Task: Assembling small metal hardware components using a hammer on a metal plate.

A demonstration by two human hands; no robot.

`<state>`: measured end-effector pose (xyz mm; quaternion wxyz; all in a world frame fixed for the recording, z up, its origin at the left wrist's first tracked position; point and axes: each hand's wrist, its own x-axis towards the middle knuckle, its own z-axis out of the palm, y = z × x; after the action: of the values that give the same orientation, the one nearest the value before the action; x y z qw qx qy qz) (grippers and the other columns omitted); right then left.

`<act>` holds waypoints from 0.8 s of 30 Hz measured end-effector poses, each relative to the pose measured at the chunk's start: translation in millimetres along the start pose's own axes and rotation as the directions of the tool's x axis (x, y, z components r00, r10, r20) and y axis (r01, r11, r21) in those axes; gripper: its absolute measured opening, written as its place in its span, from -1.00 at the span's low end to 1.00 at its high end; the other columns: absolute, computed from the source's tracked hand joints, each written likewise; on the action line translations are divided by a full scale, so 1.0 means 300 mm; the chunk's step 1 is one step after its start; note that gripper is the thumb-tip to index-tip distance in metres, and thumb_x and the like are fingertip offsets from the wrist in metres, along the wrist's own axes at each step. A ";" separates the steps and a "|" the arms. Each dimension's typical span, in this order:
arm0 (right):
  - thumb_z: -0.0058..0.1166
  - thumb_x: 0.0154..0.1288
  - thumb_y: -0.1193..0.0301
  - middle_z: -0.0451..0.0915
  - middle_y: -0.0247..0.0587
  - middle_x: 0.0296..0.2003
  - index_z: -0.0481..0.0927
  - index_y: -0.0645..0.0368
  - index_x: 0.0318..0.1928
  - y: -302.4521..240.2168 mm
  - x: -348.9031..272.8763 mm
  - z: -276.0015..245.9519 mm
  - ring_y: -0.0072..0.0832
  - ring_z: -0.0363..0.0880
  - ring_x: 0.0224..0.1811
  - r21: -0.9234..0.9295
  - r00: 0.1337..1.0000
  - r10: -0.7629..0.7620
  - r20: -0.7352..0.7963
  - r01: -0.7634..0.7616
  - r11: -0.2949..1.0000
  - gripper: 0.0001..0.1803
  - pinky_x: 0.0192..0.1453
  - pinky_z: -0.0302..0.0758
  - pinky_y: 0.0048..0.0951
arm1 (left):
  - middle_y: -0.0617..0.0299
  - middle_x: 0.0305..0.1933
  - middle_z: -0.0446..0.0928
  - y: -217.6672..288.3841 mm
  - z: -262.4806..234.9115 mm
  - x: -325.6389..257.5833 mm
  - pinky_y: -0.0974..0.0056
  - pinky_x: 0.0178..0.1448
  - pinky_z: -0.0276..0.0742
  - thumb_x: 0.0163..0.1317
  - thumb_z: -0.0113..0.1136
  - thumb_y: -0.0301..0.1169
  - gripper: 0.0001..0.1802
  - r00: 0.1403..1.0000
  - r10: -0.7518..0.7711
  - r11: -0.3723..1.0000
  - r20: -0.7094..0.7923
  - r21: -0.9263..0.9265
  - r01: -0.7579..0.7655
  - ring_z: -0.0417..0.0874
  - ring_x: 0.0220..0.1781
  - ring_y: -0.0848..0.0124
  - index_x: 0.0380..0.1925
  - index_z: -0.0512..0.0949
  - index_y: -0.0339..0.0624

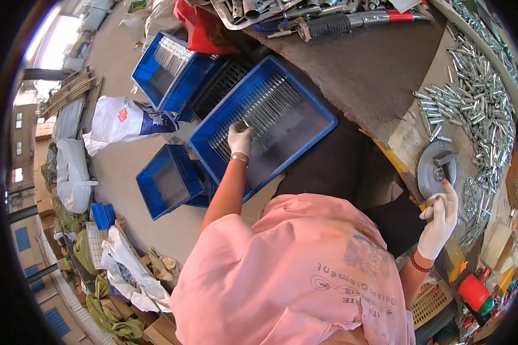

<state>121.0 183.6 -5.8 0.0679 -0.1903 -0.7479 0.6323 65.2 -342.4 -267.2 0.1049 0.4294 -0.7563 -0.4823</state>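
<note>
My left hand [240, 138], in a white glove, reaches into a large blue crate [322, 118]. Its fingers are curled closed at the end of a row of slim metal rods [273, 103] and seem to hold one; the glove hides most of the grip. On the other side, my right hand [439, 218] is gloved too, with the index finger stretched out and its tip bare. That fingertip is at the edge of a round grey metal dish [426, 183] on the workbench, which carries a few small metal parts [442, 167]. The other fingers are partly bent, with nothing visible in them.
Loose metal tubes [477, 98] are heaped across the bench at right. A long tool with a ribbed grip [334, 26] lies at the top. More blue crates [164, 184] stand left of the large one, near a white sack [118, 121]. A red spool [473, 292] sits lower right.
</note>
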 end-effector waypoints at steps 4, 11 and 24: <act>-0.02 0.60 0.51 0.54 -0.35 -0.28 0.51 0.40 0.42 0.004 0.004 0.003 -0.76 0.30 -0.49 0.012 1.000 0.009 -0.025 -0.009 1.000 -0.54 -0.38 0.37 -0.64 | 0.06 -0.05 0.77 -0.081 0.019 0.188 0.17 0.13 0.68 0.13 0.54 -0.37 -0.44 0.996 0.087 0.996 -0.022 0.037 -0.086 0.78 -0.05 0.23 0.14 0.66 -0.33; 0.00 0.57 0.55 0.63 -0.28 -0.30 0.60 0.32 0.35 0.014 -0.020 -0.030 -0.69 0.46 -0.50 -0.043 0.997 -0.035 -0.068 0.032 0.999 -0.58 -0.38 0.45 -0.61 | -0.14 0.15 0.77 -0.154 0.161 0.372 0.06 0.32 0.64 0.21 0.56 -0.23 -0.43 0.934 0.352 0.745 0.054 0.588 -0.315 0.79 0.22 0.01 0.17 0.70 -0.27; 0.05 0.54 0.60 0.69 -0.37 -0.28 0.66 0.24 0.24 -0.010 -0.016 -0.022 -0.72 0.54 -0.40 0.132 0.986 0.085 0.143 -0.104 0.986 -0.65 -0.26 0.52 -0.60 | 0.09 -0.13 0.72 1.059 0.233 -0.530 0.24 0.05 0.65 0.29 0.44 -0.58 -0.82 0.269 0.929 0.312 0.255 -0.143 -0.939 0.72 -0.12 0.25 -0.12 0.74 -0.24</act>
<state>127.0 187.4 -0.9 -0.0006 -0.1767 -0.6950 0.6969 -52.1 -125.5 -2.1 0.2476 -0.1704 -0.8782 -0.3720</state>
